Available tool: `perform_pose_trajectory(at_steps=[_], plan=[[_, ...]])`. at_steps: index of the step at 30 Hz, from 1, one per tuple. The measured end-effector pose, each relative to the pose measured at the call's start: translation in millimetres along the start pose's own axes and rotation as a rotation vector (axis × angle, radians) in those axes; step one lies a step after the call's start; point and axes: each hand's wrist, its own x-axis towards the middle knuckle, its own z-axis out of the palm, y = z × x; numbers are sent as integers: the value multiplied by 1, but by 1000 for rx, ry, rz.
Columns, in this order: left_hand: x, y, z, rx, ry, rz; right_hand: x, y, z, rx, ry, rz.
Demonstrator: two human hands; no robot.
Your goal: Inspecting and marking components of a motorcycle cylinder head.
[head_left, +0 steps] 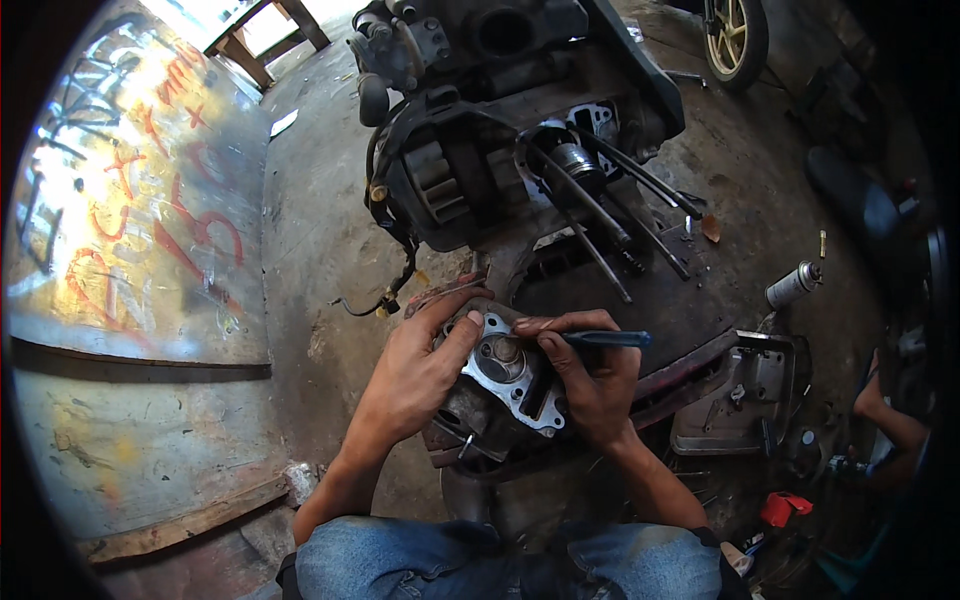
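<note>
In front of my knees is a metal cylinder head (535, 407), its flat gasket face turned up. The round combustion chamber (502, 358) with its valves shows in the middle of that face. My left hand (415, 365) is wrapped round the head's left side, thumb on the upper rim. Pinched in my right hand (592, 385) is a slim tool with a dark blue handle (612, 339). Its handle points right, and its tip is hidden by my fingers near the far edge of the face.
Beyond stands a partly stripped engine (440, 180) with a bare piston (573, 162) and long studs (585, 195). To the right are a spray can (793, 286), a metal tray (690, 425) of parts and a red object (785, 508). Another person's limb (890, 415) shows at far right. A painted wall (150, 190) stands left.
</note>
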Motion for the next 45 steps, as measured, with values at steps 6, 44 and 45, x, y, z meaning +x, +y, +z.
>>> perform_pose_trajectory(at_steps=[6, 44, 45], plan=[[0, 7, 5, -9, 4, 39, 0, 1, -6, 175, -44, -4], [-5, 13, 4, -121, 24, -26, 11, -19, -2, -10, 43, 233], [-4, 13, 5, -129, 26, -39, 12, -19, -2, -15, 52, 237]])
